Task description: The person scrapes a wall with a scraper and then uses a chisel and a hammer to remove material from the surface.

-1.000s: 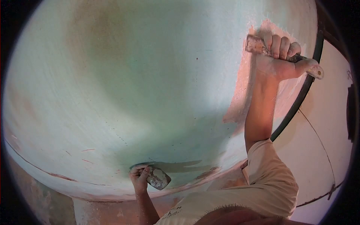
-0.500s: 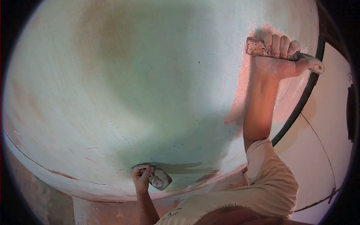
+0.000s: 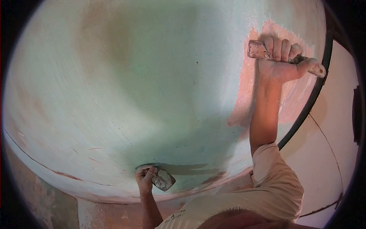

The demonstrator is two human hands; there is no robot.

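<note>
My right hand, raised at the upper right, is closed around the handle of a scraper with a mottled, crusted flat end. The handle's end, with a hole in it, sticks out past my thumb. Behind this hand a rough-edged salmon-pink patch covers part of the pale green curved wall. Low in the view, my left hand pinches a second scraper, its broad blade spotted with whitish residue. This hand is close to the wall's lower part, where a long shadow falls.
A dark curved strip borders the wall on the right, with a pale panel beyond it. A cracked ledge line runs along the lower left. Below is a stained plaster base.
The view has shifted slightly. My right hand and its scraper have moved a little over the pink patch, and my left hand keeps nearly the same place.
</note>
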